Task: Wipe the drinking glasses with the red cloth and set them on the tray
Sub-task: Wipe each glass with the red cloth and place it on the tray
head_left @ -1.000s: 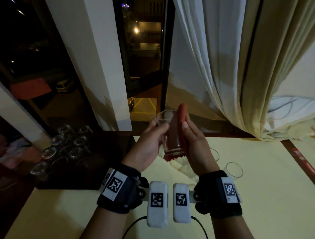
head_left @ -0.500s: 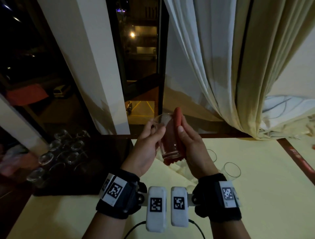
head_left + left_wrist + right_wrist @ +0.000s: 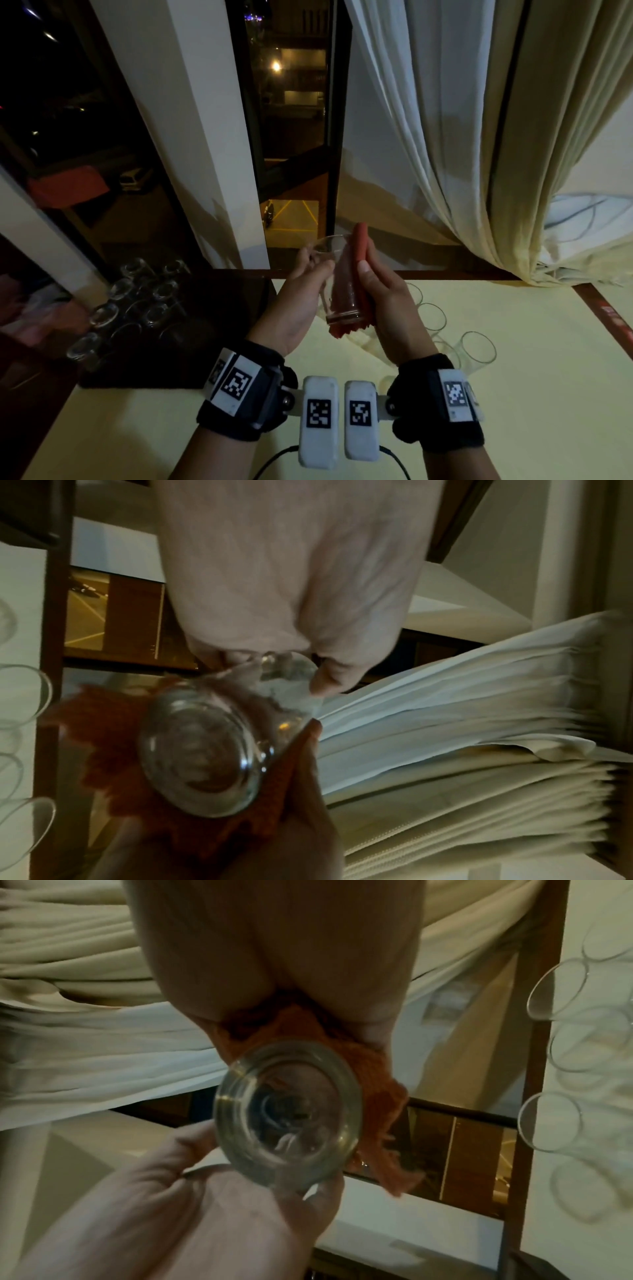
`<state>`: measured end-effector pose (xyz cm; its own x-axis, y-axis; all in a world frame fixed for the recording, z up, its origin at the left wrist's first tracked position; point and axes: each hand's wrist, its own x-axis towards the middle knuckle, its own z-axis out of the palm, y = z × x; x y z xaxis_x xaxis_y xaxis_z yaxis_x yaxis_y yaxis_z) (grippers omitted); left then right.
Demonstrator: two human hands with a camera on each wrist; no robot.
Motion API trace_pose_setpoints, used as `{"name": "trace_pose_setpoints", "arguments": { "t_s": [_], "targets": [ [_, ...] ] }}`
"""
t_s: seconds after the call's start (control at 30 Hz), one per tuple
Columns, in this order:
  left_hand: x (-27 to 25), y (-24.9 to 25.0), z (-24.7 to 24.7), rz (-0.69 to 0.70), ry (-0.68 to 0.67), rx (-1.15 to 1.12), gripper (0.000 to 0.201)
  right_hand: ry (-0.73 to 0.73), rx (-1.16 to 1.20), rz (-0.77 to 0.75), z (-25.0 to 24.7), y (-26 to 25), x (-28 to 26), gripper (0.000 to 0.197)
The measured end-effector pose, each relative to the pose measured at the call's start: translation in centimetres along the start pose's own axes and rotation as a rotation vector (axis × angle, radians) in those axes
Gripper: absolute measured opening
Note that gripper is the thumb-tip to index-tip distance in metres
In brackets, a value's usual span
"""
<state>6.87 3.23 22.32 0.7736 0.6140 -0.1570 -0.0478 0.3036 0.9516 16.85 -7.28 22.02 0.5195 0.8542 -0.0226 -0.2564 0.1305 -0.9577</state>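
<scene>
Glass [image 3: 337, 284] sits raised over the table's [image 3: 513, 394] far edge: your left hand [image 3: 294, 308] pinches its rim, your right hand [image 3: 387, 308] seemingly presses the red cloth [image 3: 361, 246] against it.

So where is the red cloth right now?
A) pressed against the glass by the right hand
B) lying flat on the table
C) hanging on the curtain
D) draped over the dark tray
A: the right hand holds the red cloth against the side of the raised glass.
</scene>
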Motion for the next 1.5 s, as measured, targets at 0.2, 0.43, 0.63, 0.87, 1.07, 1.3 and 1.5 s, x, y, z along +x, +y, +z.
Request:
{"name": "trace_pose_setpoints", "arguments": {
  "t_s": [0.2,0.43,0.63,0.87,1.07,1.3,1.5],
  "targets": [
    [-0.5,0.0,0.4,0.022,-0.113,-0.024,0.063,-0.083,0.114,0.026,-0.5,-0.6,0.4,0.046],
    [-0.5,0.6,0.3,-0.016,-0.038,0.024,0.042,-0.052,0.039,-0.007,-0.4,-1.2,0.2,0.044],
    [-0.9,0.2,0.6,-0.02,-0.05,-0.049,0.069,-0.091,0.187,0.071,0.0,-0.1,0.0,0.045],
    [-0.6,-0.1,-0.1,-0.034,0.005,0.01,0.075,-0.051,0.043,0.02,0.0,0.0,0.0,0.044],
    [-1.0,-1.0,-0.7,-0.032,-0.081,-0.114,0.081,-0.099,0.171,0.056,0.2,0.6,0.0,0.049],
    [-0.4,-1.0,-1.4,-0.059,-0.037,-0.07,0.104,-0.081,-0.009,0.017,0.2,0.0,0.0,0.05],
    [-1.6,-1.4,-0.7,0.019,-0.138,-0.247,0.079,-0.124,0.181,0.063,0.2,0.3,0.0,0.056]
  ]
}}
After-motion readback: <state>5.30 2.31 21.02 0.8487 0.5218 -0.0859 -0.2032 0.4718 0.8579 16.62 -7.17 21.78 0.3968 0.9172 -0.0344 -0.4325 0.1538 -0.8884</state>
